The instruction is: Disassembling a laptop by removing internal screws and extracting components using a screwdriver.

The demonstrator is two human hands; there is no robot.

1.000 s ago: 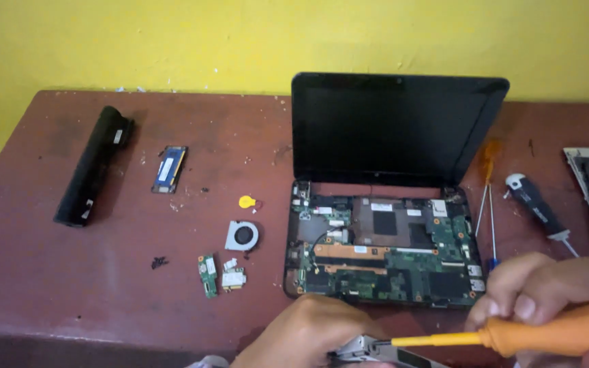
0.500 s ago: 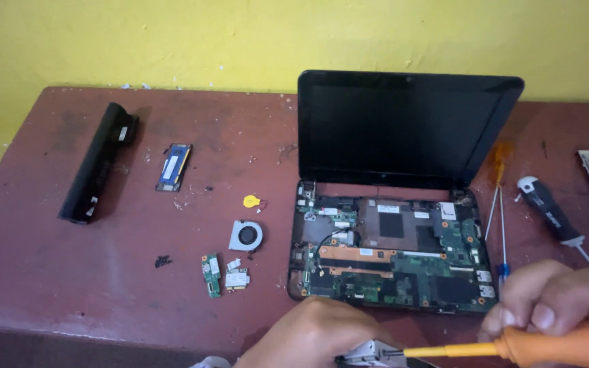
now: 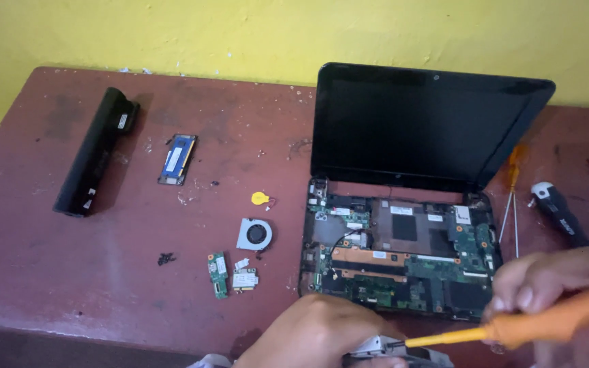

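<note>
My right hand (image 3: 553, 279) grips an orange-handled screwdriver (image 3: 512, 328) at the bottom right, its yellow shaft pointing left. The tip meets a small grey metal part (image 3: 383, 349) that my left hand (image 3: 315, 334) holds at the bottom edge. Just beyond both hands lies a small black laptop (image 3: 403, 170) with its screen up and its keyboard cover off, so the green motherboard (image 3: 397, 255) is bare.
On the dark red table (image 3: 103, 272) lie a long black battery (image 3: 95, 150), a memory module (image 3: 176, 159), a yellow coin cell (image 3: 260, 198), a small fan (image 3: 254, 234) and two small circuit cards (image 3: 232, 274). More screwdrivers (image 3: 560, 212) lie right of the laptop.
The view has drifted, so the laptop and parts sit slightly lower and further right in frame. Both hands stay low at the bottom edge with the screwdriver against the metal part.
</note>
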